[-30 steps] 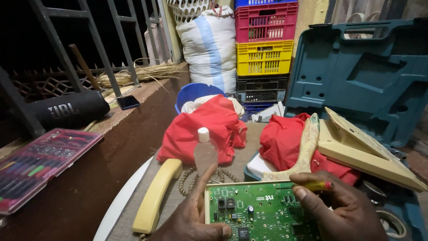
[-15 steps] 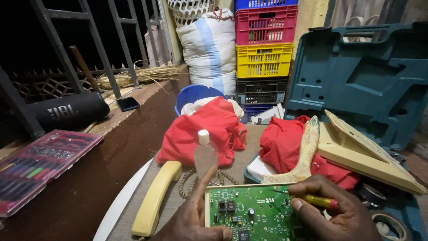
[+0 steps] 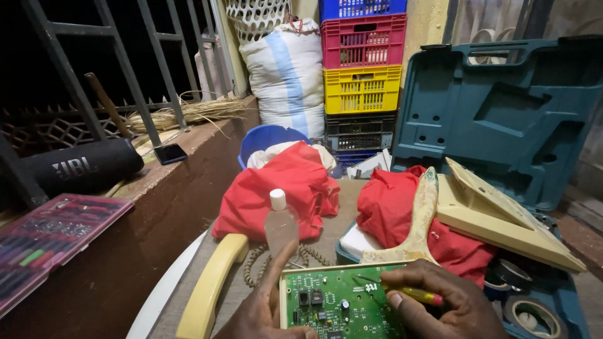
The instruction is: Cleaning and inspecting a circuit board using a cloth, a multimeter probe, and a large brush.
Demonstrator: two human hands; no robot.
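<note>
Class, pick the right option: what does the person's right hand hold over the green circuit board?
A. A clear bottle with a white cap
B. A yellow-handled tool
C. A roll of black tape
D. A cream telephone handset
B: the right hand grips a thin yellow-handled tool whose tip is over the green circuit board.

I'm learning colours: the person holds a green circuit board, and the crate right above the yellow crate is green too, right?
Not quite. The head view shows the crate above the yellow crate is a red crate. The circuit board is green, held by the left hand.

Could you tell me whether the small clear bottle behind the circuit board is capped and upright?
Yes: the clear bottle stands upright, its white cap on top.
</note>
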